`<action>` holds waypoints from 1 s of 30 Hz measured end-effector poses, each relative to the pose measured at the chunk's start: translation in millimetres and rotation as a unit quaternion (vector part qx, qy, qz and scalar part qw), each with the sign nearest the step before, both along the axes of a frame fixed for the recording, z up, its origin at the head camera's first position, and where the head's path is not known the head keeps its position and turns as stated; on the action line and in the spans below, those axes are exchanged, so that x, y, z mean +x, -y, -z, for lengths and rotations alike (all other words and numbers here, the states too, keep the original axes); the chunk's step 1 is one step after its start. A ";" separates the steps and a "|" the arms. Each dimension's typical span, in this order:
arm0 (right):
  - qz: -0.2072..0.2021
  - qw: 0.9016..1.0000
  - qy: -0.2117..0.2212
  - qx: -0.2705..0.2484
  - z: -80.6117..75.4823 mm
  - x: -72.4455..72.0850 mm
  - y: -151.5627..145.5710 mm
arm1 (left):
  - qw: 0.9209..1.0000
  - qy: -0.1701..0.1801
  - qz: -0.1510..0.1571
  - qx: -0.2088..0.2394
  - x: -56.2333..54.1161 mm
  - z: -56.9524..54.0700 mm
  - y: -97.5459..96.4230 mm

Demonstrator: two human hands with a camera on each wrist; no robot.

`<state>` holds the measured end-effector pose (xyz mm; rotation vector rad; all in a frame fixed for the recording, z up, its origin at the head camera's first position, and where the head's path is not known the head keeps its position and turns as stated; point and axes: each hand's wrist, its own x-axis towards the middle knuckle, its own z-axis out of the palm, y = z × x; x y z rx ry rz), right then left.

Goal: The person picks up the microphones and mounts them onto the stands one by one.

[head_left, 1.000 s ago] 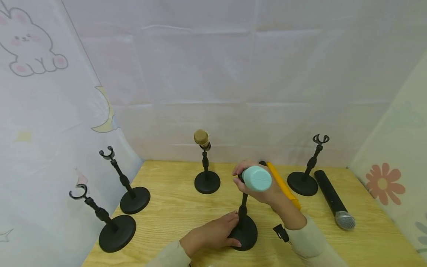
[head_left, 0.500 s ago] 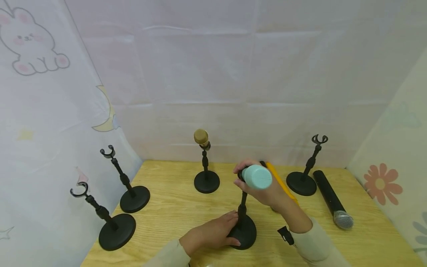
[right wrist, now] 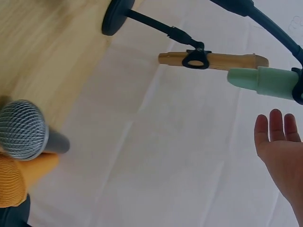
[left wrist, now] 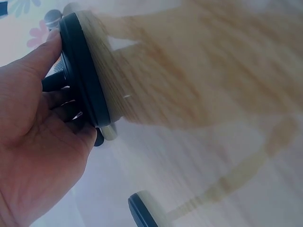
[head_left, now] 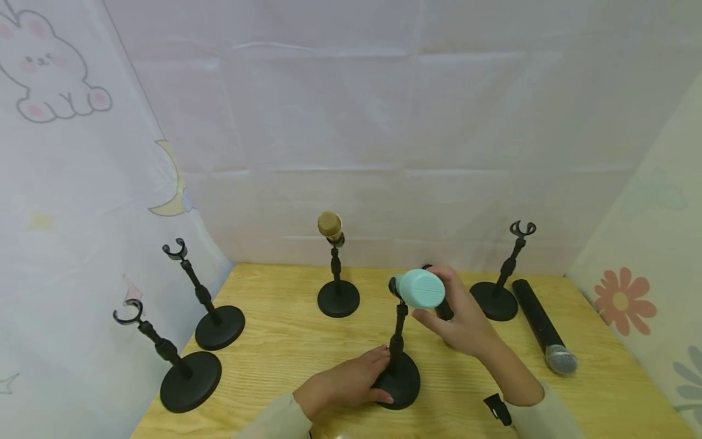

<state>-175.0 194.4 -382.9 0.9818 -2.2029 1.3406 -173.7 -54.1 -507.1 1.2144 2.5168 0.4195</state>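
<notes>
While the left hand (head_left: 353,381) is holding down the round base of the near stand (head_left: 396,344), thumb along one side and bent fingers on the other, the right hand (head_left: 466,323) is hovering up at the top, just beside the mint microphone (head_left: 422,288). That microphone is sitting in the stand's clip, its broad end facing near. The right hand is gripping nothing here: thumb and fingers are spreading wide (the right wrist view is showing clear air between fingertips and the mint body).

Beyond, at the far middle of the surface (head_left: 290,341), a gold microphone (head_left: 329,225) is resting in the clip of the far stand (head_left: 338,299). Over on the left, two more are standing one behind the other, the left far stand (head_left: 219,327) and the left near stand (head_left: 190,382), their clips curving open. On the right, the right far stand (head_left: 495,300) is rising just beside a black microphone (head_left: 542,320), which is lying flat with its silver head pointing near. An orange microphone (right wrist: 9,184) is showing in the right wrist view (a silver grille (right wrist: 21,130) is appearing just next to it), while pale printed cloth (head_left: 340,122) is hanging behind everything.
</notes>
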 end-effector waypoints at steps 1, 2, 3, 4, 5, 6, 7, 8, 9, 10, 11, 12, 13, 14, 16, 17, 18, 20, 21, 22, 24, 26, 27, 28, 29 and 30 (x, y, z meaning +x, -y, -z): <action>-0.005 1.000 0.004 -0.004 2.4 0.8 -1.6 | 1.000 -0.003 0.003 0.002 -0.5 0.4 0.5; -0.013 1.000 0.009 -0.010 5.1 1.5 -3.1 | 1.000 -0.006 0.005 0.003 -0.8 0.6 0.9; -0.014 1.000 0.015 -0.012 7.9 2.5 -4.1 | 1.000 -0.008 0.006 0.004 -1.3 0.9 1.3; -0.014 1.000 0.023 -0.015 10.9 3.5 -4.6 | 1.000 -0.008 0.007 0.006 -1.7 1.2 1.5; -0.012 0.999 0.028 -0.015 13.8 4.7 -5.0 | 1.000 -0.010 0.008 0.007 -2.1 1.2 1.8; -0.011 0.999 0.033 -0.015 16.9 5.9 -5.0 | 1.000 -0.009 0.008 0.008 -2.4 1.1 2.0; -0.009 0.999 0.038 -0.012 19.7 7.0 -4.7 | 1.000 -0.005 0.007 0.009 -2.6 1.0 2.0; -0.008 0.999 0.043 -0.010 22.8 8.0 -4.2 | 1.000 -0.003 0.006 0.010 -2.8 1.1 2.1; -0.008 0.999 0.049 -0.008 25.6 9.0 -3.6 | 1.000 0.001 0.004 0.010 -3.0 1.0 2.1; -0.008 0.999 0.050 -0.005 28.6 9.9 -2.9 | 1.000 0.003 0.004 0.011 -3.0 0.6 2.0; -0.007 0.999 0.050 0.000 31.7 10.6 -2.3 | 1.000 0.004 0.005 0.011 -2.7 0.0 1.8; -0.007 0.999 0.050 0.003 34.5 11.3 -1.5 | 1.000 0.006 0.005 0.011 -2.5 -0.3 1.7; -0.004 0.999 0.050 0.007 38.0 11.6 -0.8 | 1.000 0.009 0.005 0.013 -2.3 -0.6 1.7; -0.002 0.999 0.050 0.012 41.9 11.8 -0.3 | 1.000 0.010 0.006 0.013 -2.1 -1.0 1.6; 0.000 0.999 0.049 0.022 50.4 12.5 1.0 | 1.000 0.009 0.008 0.015 -1.7 -1.8 1.4; -0.001 0.998 0.054 0.027 54.5 13.1 1.9 | 1.000 0.005 0.011 0.015 -1.6 -2.0 1.5; -0.003 0.998 0.060 0.032 58.6 13.8 2.8 | 1.000 0.003 0.012 0.017 -1.7 -2.1 1.6; -0.009 0.996 0.072 0.042 66.2 15.7 4.7 | 1.000 0.001 0.014 0.018 -1.8 -2.6 1.8; -0.013 0.996 0.078 0.044 69.1 16.8 5.9 | 1.000 0.000 0.015 0.019 -1.9 -2.8 2.0; -0.018 0.995 0.082 0.047 71.7 17.6 7.0 | 1.000 -0.003 0.017 0.021 -1.8 -3.0 2.3; -0.024 0.995 0.088 0.048 75.8 18.8 9.0 | 0.999 -0.003 0.020 0.025 -2.1 -2.8 2.9; -0.031 0.995 0.086 0.047 79.0 19.1 10.8 | 0.999 -0.001 0.023 0.032 -2.5 -2.4 3.6; -0.036 0.995 0.084 0.046 80.2 19.0 11.7 | 0.999 -0.001 0.025 0.036 -2.6 -2.3 3.8; -0.041 0.995 0.081 0.045 81.5 18.6 12.5 | 0.999 -0.001 0.027 0.040 -2.7 -1.9 4.0; -0.046 0.995 0.077 0.043 82.6 18.3 13.4 | 0.999 0.001 0.028 0.044 -2.9 -1.6 4.1; -0.054 0.995 0.072 0.041 83.6 18.0 14.2 | 0.998 0.003 0.029 0.049 -2.9 -1.3 4.2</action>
